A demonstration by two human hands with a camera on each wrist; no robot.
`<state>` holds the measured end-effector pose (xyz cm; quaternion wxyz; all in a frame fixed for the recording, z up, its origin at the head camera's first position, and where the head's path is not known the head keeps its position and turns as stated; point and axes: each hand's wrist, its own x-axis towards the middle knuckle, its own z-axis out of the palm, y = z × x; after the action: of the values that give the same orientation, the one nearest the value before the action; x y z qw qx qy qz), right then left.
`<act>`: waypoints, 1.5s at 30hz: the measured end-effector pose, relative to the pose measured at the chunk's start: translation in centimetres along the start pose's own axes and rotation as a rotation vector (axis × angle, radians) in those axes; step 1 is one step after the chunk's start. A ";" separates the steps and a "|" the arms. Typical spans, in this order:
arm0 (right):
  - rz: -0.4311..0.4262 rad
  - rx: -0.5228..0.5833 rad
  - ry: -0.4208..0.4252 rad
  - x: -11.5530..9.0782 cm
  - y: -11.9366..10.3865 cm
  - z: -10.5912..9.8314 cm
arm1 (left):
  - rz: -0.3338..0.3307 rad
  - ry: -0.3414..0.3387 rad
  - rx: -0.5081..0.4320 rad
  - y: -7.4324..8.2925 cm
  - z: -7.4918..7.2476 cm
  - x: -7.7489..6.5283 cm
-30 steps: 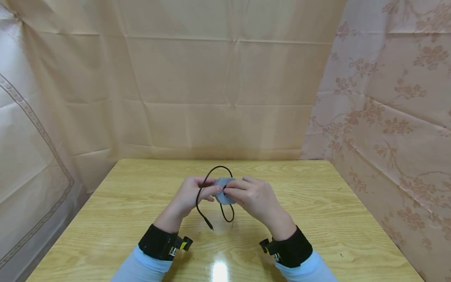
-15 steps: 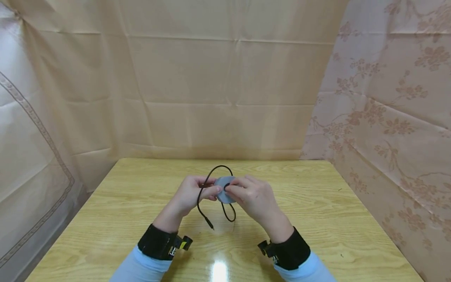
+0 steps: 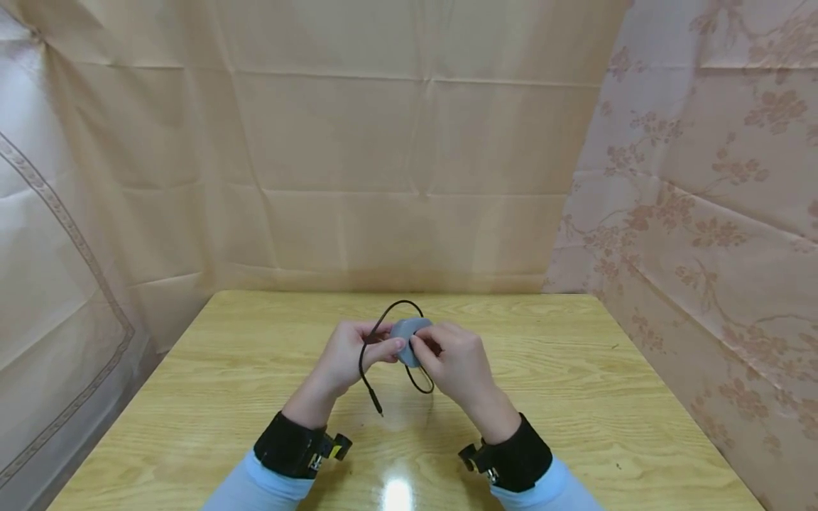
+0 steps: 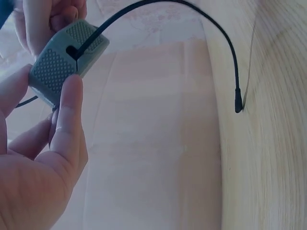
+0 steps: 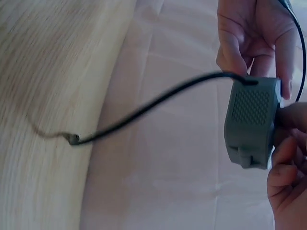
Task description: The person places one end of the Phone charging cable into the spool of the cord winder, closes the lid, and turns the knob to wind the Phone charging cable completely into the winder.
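Note:
A small grey cable winder (image 3: 405,331), many-sided with textured edge panels, is held up in front of me. My left hand (image 3: 344,356) grips its left side between thumb and fingers. On the facing side, the thumb and fingertips of my right hand (image 3: 459,360) pinch at its dark centre, which they mostly cover. Black cable (image 3: 361,360) leaves the winder (image 4: 52,67) through slots in its edge. One length arches over my left hand and ends in a thin plug (image 4: 238,101); another makes a loop below the winder (image 5: 252,108).
Beneath the hands is a wood-grain table (image 3: 255,426). A beige cloth (image 3: 332,142) hangs behind it, with a floral cloth (image 3: 703,213) at the right. Black straps with small cameras (image 3: 287,447) sit on both wrists.
My right hand has turned at the wrist and shifted slightly left, its fingers still at the winder's centre. The lower cable loop has swung right and looks a little shorter. Left hand nearly still.

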<state>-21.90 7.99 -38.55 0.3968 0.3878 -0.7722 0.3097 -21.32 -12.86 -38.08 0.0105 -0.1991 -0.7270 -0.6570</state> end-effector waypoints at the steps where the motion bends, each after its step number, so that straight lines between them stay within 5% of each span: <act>1: 0.030 0.010 0.009 0.0 -0.1 0.1 | 0.005 0.010 0.004 0.0 0.1 0.0; 7: 0.299 0.139 0.068 0.2 -0.4 0.8 | 0.025 0.086 0.073 0.0 0.4 -0.1; 16: 0.809 0.631 0.156 0.3 -0.4 1.1 | 0.108 0.228 0.186 -0.3 1.5 -0.1; 26: 1.053 0.973 0.289 1.3 -1.0 2.1 | 0.222 0.332 0.217 -0.3 1.8 -0.1; 34: 1.024 0.940 0.226 1.1 -0.7 2.0 | 0.208 0.332 0.229 -0.5 1.5 0.0; 45: 0.673 0.453 0.038 0.4 -0.5 1.7 | 0.165 0.281 0.265 -0.4 1.3 0.1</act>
<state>-22.27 6.29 -39.01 0.1918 0.1851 -0.7607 0.5918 -21.21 -11.65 -38.57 0.1915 -0.1611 -0.7798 -0.5738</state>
